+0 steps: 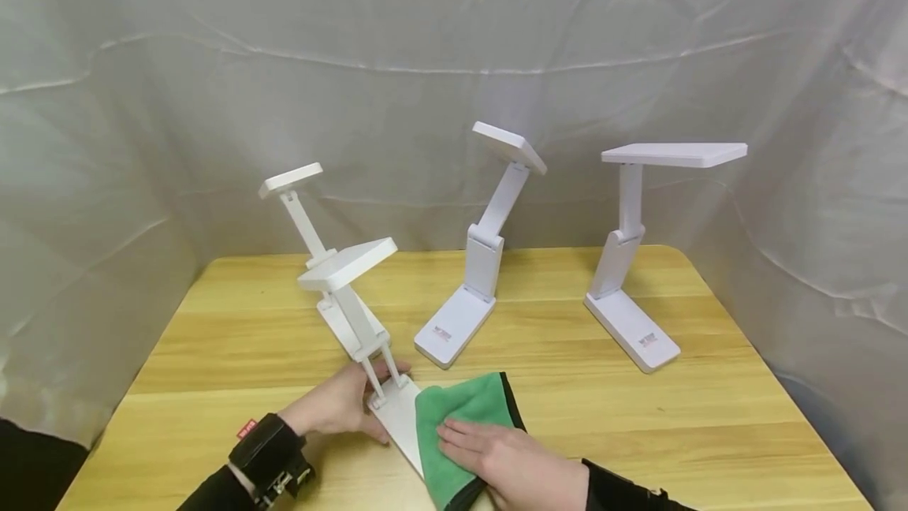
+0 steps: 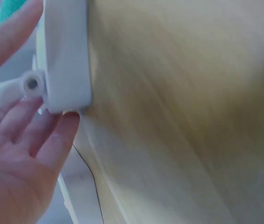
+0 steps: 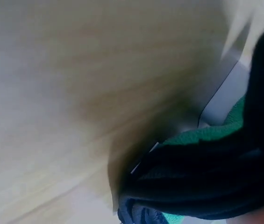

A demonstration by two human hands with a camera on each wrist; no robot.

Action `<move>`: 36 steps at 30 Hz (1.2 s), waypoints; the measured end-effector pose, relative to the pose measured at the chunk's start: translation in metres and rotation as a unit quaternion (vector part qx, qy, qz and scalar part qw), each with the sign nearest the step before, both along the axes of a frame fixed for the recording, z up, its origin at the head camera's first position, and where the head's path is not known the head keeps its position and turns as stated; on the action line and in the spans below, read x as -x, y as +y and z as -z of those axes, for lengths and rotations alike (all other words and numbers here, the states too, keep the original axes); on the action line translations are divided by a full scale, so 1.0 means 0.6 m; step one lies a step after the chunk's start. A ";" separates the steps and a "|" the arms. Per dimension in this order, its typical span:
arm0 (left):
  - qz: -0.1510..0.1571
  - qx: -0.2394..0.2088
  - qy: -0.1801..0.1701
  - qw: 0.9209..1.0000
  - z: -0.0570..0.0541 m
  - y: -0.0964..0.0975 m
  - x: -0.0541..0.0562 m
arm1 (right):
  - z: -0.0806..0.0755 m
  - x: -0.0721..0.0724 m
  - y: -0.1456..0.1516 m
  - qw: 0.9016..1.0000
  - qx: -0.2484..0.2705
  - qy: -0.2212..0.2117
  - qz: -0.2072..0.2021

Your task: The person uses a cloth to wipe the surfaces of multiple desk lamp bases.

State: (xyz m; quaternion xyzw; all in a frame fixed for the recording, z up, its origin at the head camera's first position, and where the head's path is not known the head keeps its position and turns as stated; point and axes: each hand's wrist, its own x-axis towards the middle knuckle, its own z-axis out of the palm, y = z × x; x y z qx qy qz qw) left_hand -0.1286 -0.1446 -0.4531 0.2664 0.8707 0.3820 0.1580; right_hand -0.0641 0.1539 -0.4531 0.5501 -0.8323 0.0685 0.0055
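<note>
- A person's left hand (image 1: pixel 344 402) is steadying a white desk lamp (image 1: pixel 355 318) while the right hand (image 1: pixel 507 456) is pressing a green cloth (image 1: pixel 464 404) onto the lamp's base (image 1: pixel 400 419) — wiping that base looks to be the step in hand.
- The next move is seemingly calling for a firm left hold, with the cloth passing over the bare strip of base nearest the left thumb.
- The left fingers are curling round the hinge end of the base, parted about as far as its width, the thumb lying along the near side.
- The right fingers are lying nearly straight and close together on the cloth, pressing without curling round it; the right wrist view is not showing them.
- The lamp is resting within the left fingers' hold, its upper part rising beyond them — its base running under the cloth beneath the right fingers.
- Beyond both hands' fingers, a rear-left lamp (image 1: pixel 303 223), a middle lamp (image 1: pixel 485 262) and a far-right lamp (image 1: pixel 615 262) are standing on the worktop (image 1: pixel 709 432), untouched.
</note>
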 end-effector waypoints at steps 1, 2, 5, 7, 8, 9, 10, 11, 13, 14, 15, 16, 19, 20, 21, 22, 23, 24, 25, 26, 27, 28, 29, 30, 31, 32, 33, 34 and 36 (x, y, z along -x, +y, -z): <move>0.005 -0.001 -0.006 1.000 0.000 -0.001 0.002 | -0.001 0.003 -0.001 1.000 0.003 -0.007 0.006; 0.008 0.004 -0.002 1.000 0.001 -0.001 0.004 | -0.002 0.005 -0.002 1.000 0.006 -0.014 0.013; 0.007 0.028 0.038 0.999 0.007 0.000 0.005 | -0.002 0.007 -0.007 0.999 0.011 -0.024 0.041; 0.001 0.047 0.069 0.997 0.011 0.004 0.005 | -0.001 0.003 -0.010 0.999 0.004 -0.006 0.053; -0.003 0.057 0.080 0.995 0.012 0.006 0.004 | 0.000 0.000 -0.011 0.998 0.000 0.014 0.055; -0.008 0.061 0.085 0.994 0.013 0.009 0.003 | 0.001 -0.004 -0.013 0.998 -0.004 0.039 0.054; -0.013 0.067 0.090 0.994 0.012 0.011 0.002 | 0.003 -0.008 -0.016 0.996 -0.007 0.070 0.054; -0.021 0.071 0.091 0.993 0.012 0.013 -0.001 | 0.006 -0.013 -0.019 0.994 -0.008 0.099 0.052; -0.044 0.072 0.091 0.992 0.012 0.019 -0.007 | 0.011 -0.021 -0.027 0.989 -0.006 0.141 0.050; -0.058 0.071 0.091 0.992 0.012 0.023 -0.010 | 0.013 -0.023 -0.030 0.988 -0.002 0.146 0.052; -0.073 0.072 0.094 0.990 0.012 0.027 -0.014 | 0.013 -0.024 -0.033 0.989 -0.003 0.136 0.054; -0.087 0.072 0.096 0.989 0.013 0.031 -0.018 | 0.012 -0.023 -0.036 0.991 0.000 0.117 0.058; -0.116 0.072 0.105 0.985 0.015 0.044 -0.032 | 0.003 -0.015 -0.034 0.996 0.023 0.032 0.079; -0.116 0.075 0.109 0.984 0.016 0.048 -0.037 | 0.000 -0.011 -0.031 0.996 0.027 0.011 0.089; -0.112 0.077 0.115 0.984 0.017 0.050 -0.041 | -0.002 -0.007 -0.027 0.995 0.031 -0.004 0.096; -0.105 0.077 0.117 0.985 0.017 0.051 -0.044 | -0.003 -0.004 -0.024 0.994 0.035 -0.013 0.104; -0.097 0.082 0.122 0.984 0.016 0.051 -0.047 | -0.003 -0.001 -0.020 0.993 0.034 -0.017 0.112; -0.087 0.085 0.126 0.985 0.016 0.051 -0.048 | -0.002 0.001 -0.017 0.992 0.029 -0.012 0.119; -0.076 0.085 0.130 0.985 0.015 0.049 -0.049 | 0.000 0.003 -0.015 0.992 0.019 -0.007 0.126; -0.069 0.086 0.132 0.985 0.014 0.048 -0.049 | 0.002 0.005 -0.014 0.991 0.011 -0.003 0.133; -0.063 0.085 0.133 0.985 0.013 0.047 -0.048 | 0.004 0.007 -0.014 0.990 0.005 0.003 0.139; -0.059 0.085 0.134 0.986 0.012 0.045 -0.047 | 0.006 0.009 -0.016 0.989 -0.001 0.009 0.145; -0.056 0.087 0.136 0.985 0.011 0.044 -0.046 | 0.008 0.011 -0.018 0.988 -0.006 0.015 0.152; -0.054 0.083 0.136 0.986 0.011 0.043 -0.045 | 0.010 0.014 -0.022 0.987 -0.010 0.025 0.157; -0.053 0.081 0.136 0.986 0.010 0.043 -0.045 | 0.011 0.017 -0.027 0.986 -0.016 0.039 0.159; -0.051 0.080 0.137 0.986 0.010 0.043 -0.045 | 0.013 0.019 -0.033 0.986 -0.021 0.055 0.158; -0.049 0.080 0.141 0.986 0.010 0.043 -0.046 | 0.014 0.022 -0.040 0.985 -0.026 0.073 0.156; -0.048 0.079 0.144 0.985 0.010 0.043 -0.046 | 0.016 0.024 -0.047 0.983 -0.030 0.093 0.155; -0.047 0.076 0.147 0.985 0.010 0.044 -0.047 | 0.018 0.028 -0.062 0.978 -0.033 0.136 0.152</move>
